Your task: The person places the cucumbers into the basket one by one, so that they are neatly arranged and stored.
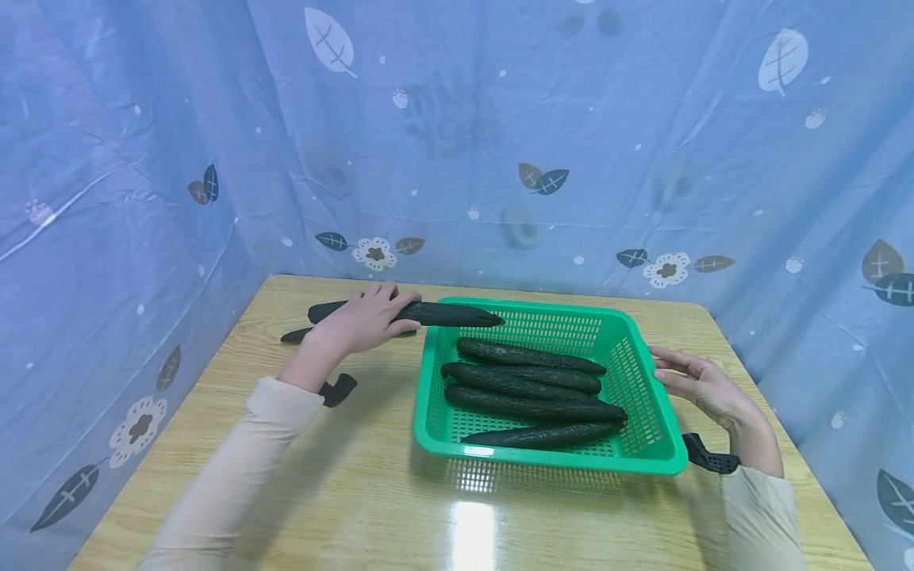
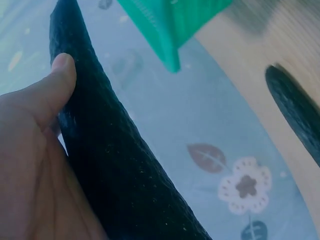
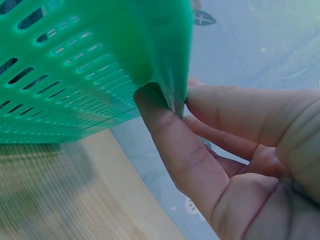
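Note:
My left hand [image 1: 367, 317] grips a long dark green cucumber [image 1: 453, 314] from above, raised off the table, its right tip reaching over the basket's left rim. In the left wrist view the thumb lies along this cucumber [image 2: 115, 145]; most of the fingers are hidden behind it. A green slotted plastic basket [image 1: 550, 460] holds several more cucumbers [image 1: 528, 403] lying side by side. At the basket's right side my right hand [image 1: 707, 388] pinches the rim [image 3: 172, 60] between thumb and fingers. Another cucumber [image 2: 295, 107] lies on the table under the left hand, partly hidden in the head view.
The wooden table [image 1: 343, 492] ends at a blue curtain [image 1: 457, 143] printed with leaves and flowers, behind and on both sides. Black wrist mounts [image 1: 707, 456] are on both wrists. A bright reflection shows on the tabletop before the basket.

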The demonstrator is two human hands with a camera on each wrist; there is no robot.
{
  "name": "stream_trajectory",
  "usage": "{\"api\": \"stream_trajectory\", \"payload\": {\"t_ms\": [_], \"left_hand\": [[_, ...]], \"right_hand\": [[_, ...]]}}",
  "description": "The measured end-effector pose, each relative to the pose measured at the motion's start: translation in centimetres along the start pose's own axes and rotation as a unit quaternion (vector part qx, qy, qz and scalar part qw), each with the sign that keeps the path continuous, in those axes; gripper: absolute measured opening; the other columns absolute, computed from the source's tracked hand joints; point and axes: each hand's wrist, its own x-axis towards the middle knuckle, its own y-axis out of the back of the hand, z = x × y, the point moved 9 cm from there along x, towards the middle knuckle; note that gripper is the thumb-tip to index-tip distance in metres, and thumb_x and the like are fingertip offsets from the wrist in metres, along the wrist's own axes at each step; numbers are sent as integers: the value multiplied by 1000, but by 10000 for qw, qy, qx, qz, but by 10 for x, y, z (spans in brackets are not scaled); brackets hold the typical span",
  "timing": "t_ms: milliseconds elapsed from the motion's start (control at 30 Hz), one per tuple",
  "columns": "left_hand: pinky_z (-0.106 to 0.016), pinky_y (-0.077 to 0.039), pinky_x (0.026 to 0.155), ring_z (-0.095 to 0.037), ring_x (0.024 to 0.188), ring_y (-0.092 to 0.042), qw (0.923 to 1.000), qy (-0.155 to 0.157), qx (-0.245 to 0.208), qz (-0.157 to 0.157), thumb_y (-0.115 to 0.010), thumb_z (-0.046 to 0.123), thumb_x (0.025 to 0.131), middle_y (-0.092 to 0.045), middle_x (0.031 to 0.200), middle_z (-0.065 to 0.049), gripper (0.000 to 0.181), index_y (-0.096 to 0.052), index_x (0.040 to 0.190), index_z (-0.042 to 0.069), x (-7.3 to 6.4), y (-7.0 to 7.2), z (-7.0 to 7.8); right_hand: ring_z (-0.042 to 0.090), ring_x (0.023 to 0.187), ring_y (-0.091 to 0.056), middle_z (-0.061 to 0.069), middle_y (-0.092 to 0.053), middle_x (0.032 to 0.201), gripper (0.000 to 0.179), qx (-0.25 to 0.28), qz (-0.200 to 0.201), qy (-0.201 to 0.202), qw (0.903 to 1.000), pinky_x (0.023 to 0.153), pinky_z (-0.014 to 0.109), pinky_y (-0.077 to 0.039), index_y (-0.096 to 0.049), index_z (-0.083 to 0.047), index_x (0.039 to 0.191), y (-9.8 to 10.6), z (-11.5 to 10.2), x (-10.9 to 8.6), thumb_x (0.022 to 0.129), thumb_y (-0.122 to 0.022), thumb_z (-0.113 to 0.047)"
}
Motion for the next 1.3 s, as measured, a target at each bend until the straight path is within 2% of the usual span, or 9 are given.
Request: {"api": "stream_trajectory", "payload": {"t_ms": [200, 433, 700, 900, 1133, 1300], "left_hand": [[-54, -35, 94, -31, 113, -40, 9996, -190, 11, -206, -36, 50, 97, -41, 124, -14, 52, -35, 141, 22, 14, -3, 19], [-49, -34, 89, -28, 105, -39, 9985, -439, 129, -309, -36, 52, 96, -41, 120, -12, 56, -32, 143, 23, 28, -5, 42], [-51, -33, 97, -30, 120, -38, 9971, -560, 199, -479, -34, 54, 95, -41, 129, -11, 58, -28, 144, 25, 49, -9, 61], [-49, -35, 98, -28, 121, -38, 9959, -641, 424, -478, -31, 59, 93, -41, 131, -9, 60, -27, 144, 28, 64, -11, 78], [-53, -29, 104, -30, 128, -35, 9937, -703, 649, -588, -32, 61, 92, -37, 138, -9, 61, -25, 145, 31, 78, -13, 103], [-51, -33, 102, -30, 128, -35, 9912, -765, 849, -665, -29, 63, 92, -34, 141, -10, 62, -22, 146, 31, 88, -20, 119]], "right_hand": [[-11, 106, -51, -23, -45, 121, 58, -4, 3, -16, 10000, 85, 14, -46, -20, 6, 144, -2, 2, 0, 98, -48, -15], [-10, 107, -52, -24, -45, 122, 58, 38, 5, 73, 10000, 85, 14, -46, -19, 7, 144, -2, 2, 2, 98, -48, -14], [-9, 107, -52, -24, -44, 123, 58, 22, -16, 67, 10000, 85, 14, -46, -19, 6, 144, -1, 1, 2, 98, -47, -15], [-10, 107, -51, -23, -44, 123, 58, 6, -2, 24, 10000, 85, 14, -46, -19, 6, 144, -1, 2, 1, 98, -48, -15], [-11, 105, -52, -22, -46, 120, 59, -138, 52, -43, 9999, 84, 15, -47, -20, 5, 144, 0, 3, 0, 98, -48, -17], [-10, 105, -52, -22, -46, 120, 58, -152, 53, -6, 9999, 84, 15, -47, -20, 5, 145, 1, 3, 0, 98, -47, -16]]}}
